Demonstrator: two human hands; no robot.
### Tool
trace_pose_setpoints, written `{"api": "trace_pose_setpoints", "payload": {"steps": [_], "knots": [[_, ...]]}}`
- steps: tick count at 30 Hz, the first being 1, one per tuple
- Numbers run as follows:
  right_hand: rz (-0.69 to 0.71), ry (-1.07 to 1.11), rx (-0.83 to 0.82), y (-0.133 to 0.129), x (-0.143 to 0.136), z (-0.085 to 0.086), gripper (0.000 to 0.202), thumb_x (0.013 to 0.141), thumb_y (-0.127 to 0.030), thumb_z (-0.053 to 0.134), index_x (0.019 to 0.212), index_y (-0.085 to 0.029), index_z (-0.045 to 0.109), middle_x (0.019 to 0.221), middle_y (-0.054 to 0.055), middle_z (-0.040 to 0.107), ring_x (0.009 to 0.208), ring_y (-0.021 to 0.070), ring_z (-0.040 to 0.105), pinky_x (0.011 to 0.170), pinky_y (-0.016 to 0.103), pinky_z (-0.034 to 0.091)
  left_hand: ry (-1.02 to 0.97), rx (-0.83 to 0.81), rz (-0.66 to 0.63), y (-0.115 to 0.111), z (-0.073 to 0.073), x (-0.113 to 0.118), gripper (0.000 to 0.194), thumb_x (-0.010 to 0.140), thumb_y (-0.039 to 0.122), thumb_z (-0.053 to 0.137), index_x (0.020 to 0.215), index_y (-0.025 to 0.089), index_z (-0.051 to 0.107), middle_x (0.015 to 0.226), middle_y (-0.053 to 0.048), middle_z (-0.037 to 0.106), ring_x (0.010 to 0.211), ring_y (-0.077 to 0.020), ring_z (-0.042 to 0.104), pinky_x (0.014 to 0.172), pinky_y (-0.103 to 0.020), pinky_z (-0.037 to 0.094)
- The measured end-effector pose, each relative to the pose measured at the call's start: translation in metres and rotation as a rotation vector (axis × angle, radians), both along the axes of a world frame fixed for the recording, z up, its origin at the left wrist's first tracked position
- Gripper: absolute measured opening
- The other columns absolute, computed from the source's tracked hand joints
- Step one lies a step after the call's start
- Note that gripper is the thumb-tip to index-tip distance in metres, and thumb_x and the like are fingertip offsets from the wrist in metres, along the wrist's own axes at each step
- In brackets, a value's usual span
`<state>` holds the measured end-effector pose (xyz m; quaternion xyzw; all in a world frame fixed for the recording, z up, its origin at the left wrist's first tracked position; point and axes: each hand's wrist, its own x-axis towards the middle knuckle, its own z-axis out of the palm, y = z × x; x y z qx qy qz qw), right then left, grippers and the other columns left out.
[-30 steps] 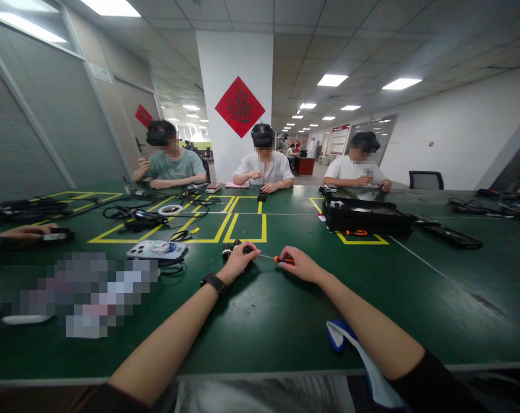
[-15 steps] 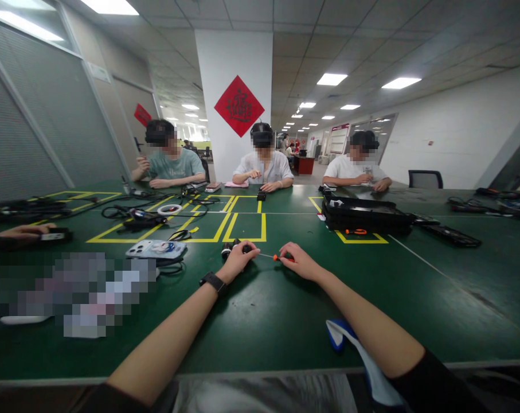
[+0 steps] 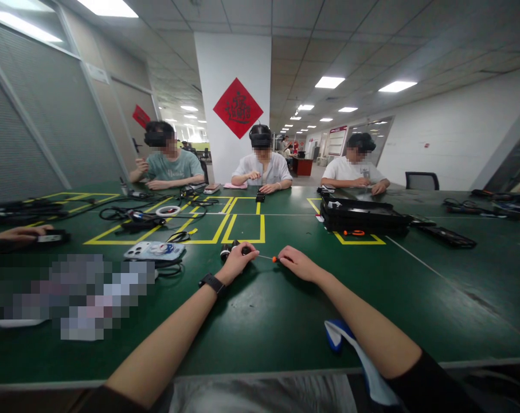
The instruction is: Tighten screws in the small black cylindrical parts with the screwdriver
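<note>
My right hand (image 3: 300,263) is closed on the orange handle of a screwdriver (image 3: 274,259). The thin metal shaft points left and reaches the fingertips of my left hand (image 3: 238,261), which has a dark band at the wrist. Those left fingers are closed around a black device with round parts (image 3: 225,250), its near side partly covered by the hand. Where the shaft tip meets the device is too small to make out. Both hands are over the green table (image 3: 251,332).
A phone (image 3: 155,250) and cables lie left of my hands. Black trays (image 3: 365,215) stand at the right, an orange-handled tool (image 3: 354,233) before them. A blue and white strap (image 3: 363,355) hangs over the near edge. Three people sit opposite; another person's hand (image 3: 23,234) is far left.
The fingers of my right hand have shifted slightly and now cover more of the orange handle. My left hand keeps its grip. The view has tilted very slightly.
</note>
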<state>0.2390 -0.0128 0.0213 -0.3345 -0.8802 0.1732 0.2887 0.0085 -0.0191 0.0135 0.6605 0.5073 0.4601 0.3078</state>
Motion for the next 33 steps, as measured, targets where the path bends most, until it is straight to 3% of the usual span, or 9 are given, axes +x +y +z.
{"api": "trace_pose_setpoints", "payload": {"steps": [5,11,19,33], "knots": [[-0.028,0.021,0.012,-0.0006,-0.0009,-0.0033,0.012,0.08,-0.024,0.051,0.087,-0.016,0.056,0.091,0.004,0.052,0.077,0.0127,0.049,0.072,0.027,0.04,-0.003,0.0,0.001,-0.0001,-0.0004,0.0,0.03,0.068,0.045,0.056,0.078,0.017,0.057,0.064,0.002,0.055,0.052,-0.0089,0.046,0.045,-0.02,0.034],[-0.057,0.009,0.013,-0.0004,-0.0015,-0.0063,0.017,0.076,-0.026,0.056,0.09,-0.016,0.053,0.088,0.003,0.053,0.076,0.0127,0.048,0.069,0.026,0.04,-0.004,0.007,0.006,-0.0013,-0.0001,0.0006,0.031,0.067,0.045,0.057,0.078,0.017,0.058,0.064,0.002,0.056,0.053,-0.0087,0.046,0.047,-0.02,0.035],[-0.045,-0.003,0.022,-0.0005,-0.0025,-0.0036,0.015,0.083,-0.025,0.047,0.089,-0.017,0.058,0.089,0.004,0.053,0.081,0.0137,0.049,0.076,0.028,0.039,-0.007,0.032,-0.004,0.0015,-0.0023,0.0006,0.029,0.067,0.045,0.057,0.077,0.017,0.058,0.064,0.001,0.056,0.057,-0.0103,0.049,0.052,-0.021,0.038],[-0.079,0.073,0.005,-0.0028,-0.0072,-0.009,0.013,0.075,-0.021,0.055,0.087,-0.017,0.053,0.083,0.002,0.054,0.073,0.0125,0.049,0.068,0.025,0.039,-0.032,0.004,0.01,-0.0037,0.0038,0.0028,0.028,0.066,0.043,0.057,0.077,0.017,0.058,0.067,-0.001,0.057,0.061,-0.0124,0.051,0.053,-0.022,0.039]]}}
